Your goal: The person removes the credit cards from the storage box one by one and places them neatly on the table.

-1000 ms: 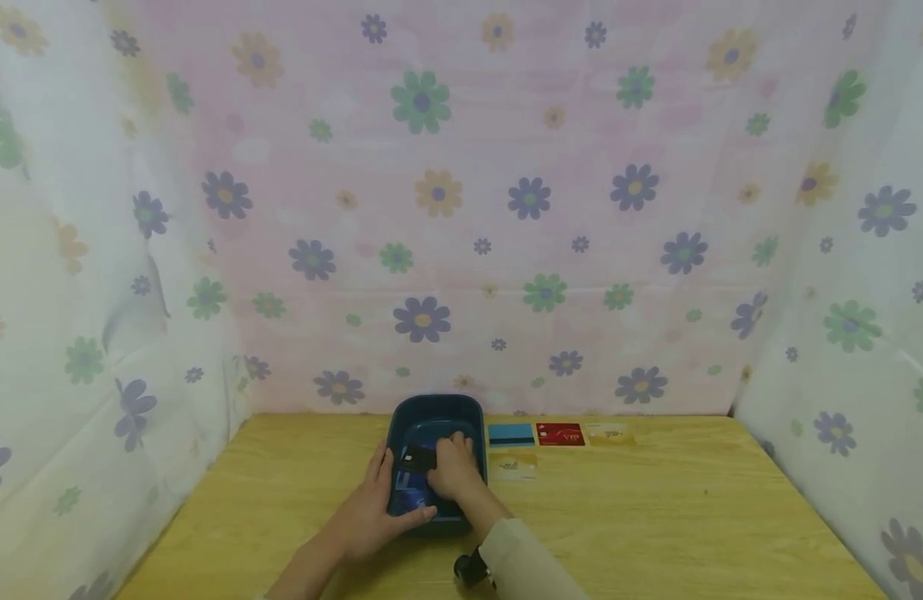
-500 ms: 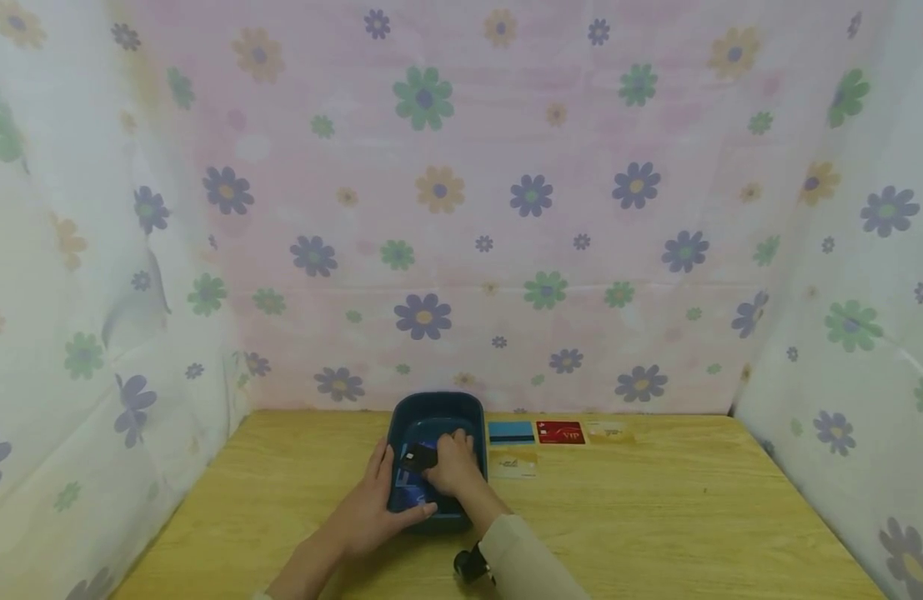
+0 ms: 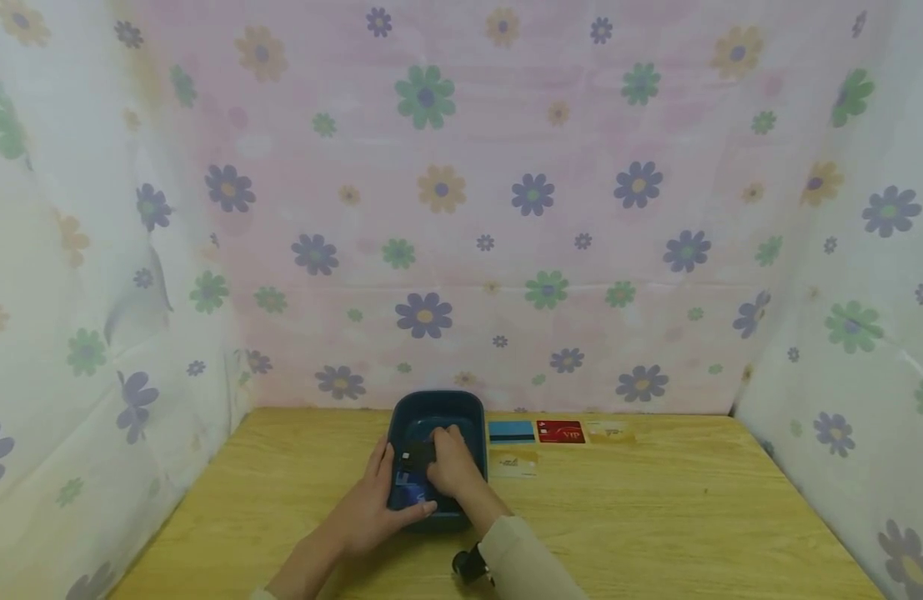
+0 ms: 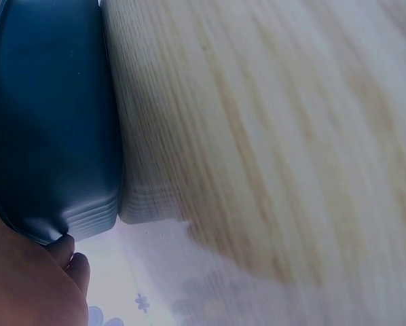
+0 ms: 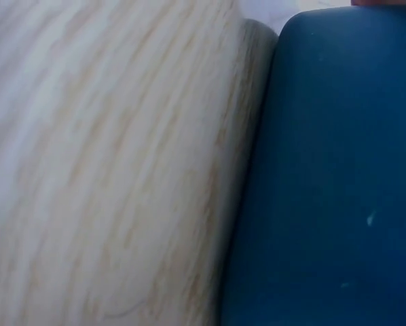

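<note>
A dark blue plastic bin stands at the back of the table. My left hand holds its near-left corner, fingers along the outer side and thumb over the near rim. In the left wrist view, the fingertips of the left hand bend at a corner of the bin. Reaching inside, my right hand pinches a black card by its right end. Blue cards lie below it on the bin floor, partly covered. The right wrist view shows mainly the bin's outer wall; that hand's grip is hidden there.
Right of the bin, a light blue card, a red VIP card and a pale gold card lie in a row on the wooden table. Another pale gold card lies in front of the blue one. A flowered curtain stands behind.
The black card tilted in my right hand half a second ago and now lies straighter, covering blue that showed above it. My right fingers have shifted slightly; the left hand stays on the bin.
</note>
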`<state>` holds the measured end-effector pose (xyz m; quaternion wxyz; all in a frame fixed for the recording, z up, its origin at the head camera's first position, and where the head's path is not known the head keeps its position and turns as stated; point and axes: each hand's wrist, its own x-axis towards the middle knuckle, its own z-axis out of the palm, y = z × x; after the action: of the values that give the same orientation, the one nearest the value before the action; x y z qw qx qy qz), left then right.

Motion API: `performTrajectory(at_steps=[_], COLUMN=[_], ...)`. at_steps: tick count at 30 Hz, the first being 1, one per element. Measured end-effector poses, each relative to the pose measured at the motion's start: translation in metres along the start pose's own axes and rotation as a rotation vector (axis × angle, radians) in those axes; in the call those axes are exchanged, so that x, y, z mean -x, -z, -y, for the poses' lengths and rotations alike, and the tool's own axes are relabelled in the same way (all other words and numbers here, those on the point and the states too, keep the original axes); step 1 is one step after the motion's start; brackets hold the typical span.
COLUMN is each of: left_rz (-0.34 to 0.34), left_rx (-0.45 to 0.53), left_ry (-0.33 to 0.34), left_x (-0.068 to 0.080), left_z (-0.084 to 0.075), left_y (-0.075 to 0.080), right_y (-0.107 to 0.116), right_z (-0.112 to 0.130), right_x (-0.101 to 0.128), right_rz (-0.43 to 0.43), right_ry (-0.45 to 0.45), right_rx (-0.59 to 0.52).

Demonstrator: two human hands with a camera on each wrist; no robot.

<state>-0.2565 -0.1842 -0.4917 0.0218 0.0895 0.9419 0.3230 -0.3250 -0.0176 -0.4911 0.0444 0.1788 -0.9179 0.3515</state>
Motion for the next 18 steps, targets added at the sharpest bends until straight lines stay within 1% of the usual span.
performTrajectory(at_steps=[9,13,18], left_rz=[0.007,0.009,0.010], left_rx=[0.007,0.012,0.002], left_ry=[0.001,0.011,0.017], left_x=[-0.0003,0.0011,0.0022], left_z=[0.0015,-0.0011,-0.0030], left_y=[-0.0002,0.0006,0.0016], right_y=[0.0030,0.0045,0.0059], right_z=[-0.0006,0.0000,0.0012], right_x=[-0.0021,-0.0025,-0.0039], right_rz=[-0.098,-0.146,-0.181], right_ry=[0.004,-0.013,-0.054], right_rx=[-0.140,-0.209,-0.249])
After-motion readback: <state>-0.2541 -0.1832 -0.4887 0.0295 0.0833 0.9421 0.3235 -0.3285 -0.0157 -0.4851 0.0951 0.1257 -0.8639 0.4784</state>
